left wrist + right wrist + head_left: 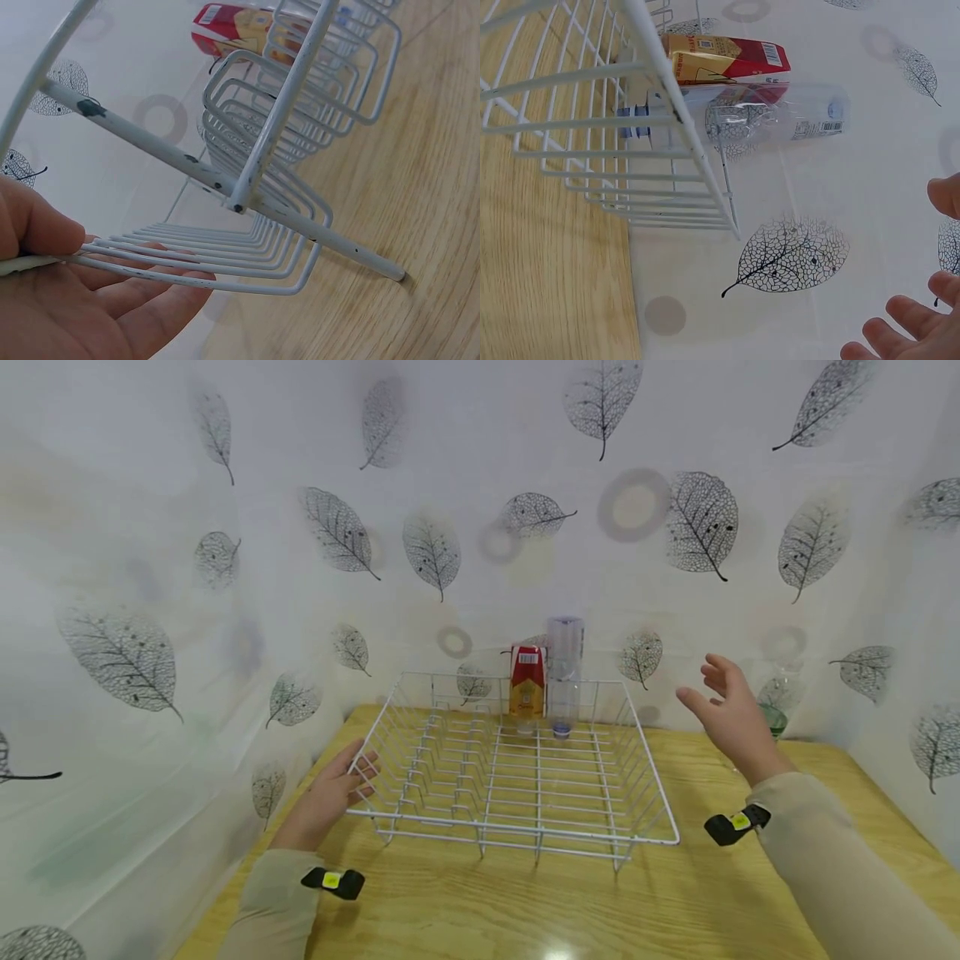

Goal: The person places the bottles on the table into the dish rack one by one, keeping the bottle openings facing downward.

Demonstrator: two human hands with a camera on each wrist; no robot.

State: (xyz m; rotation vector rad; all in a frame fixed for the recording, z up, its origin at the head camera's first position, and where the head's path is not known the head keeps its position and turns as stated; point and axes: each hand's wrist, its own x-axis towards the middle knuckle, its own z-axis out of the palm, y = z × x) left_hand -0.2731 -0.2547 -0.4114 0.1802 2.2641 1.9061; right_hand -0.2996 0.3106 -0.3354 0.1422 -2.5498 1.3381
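My left hand (322, 797) grips the left rim of a white wire dish rack (540, 832). In the left wrist view the thumb lies on the rim, and the fingers (161, 300) reach past the side wires, whose paint is chipped. My right hand (731, 722) is raised to the right of the rack, apart from it, its fingers spread and holding nothing. At the rack's back stand a red and yellow carton (528, 681) and, beside it, a clear plastic bottle (564, 668) turned upside down, its blue cap (561, 732) at the bottom.
The rack stands on a light wooden table (450, 893). Partly hidden behind my right hand and wrist is a clear item with a green lower part (774, 718). A pale curtain (465, 468) printed with leaves encloses the back and sides.
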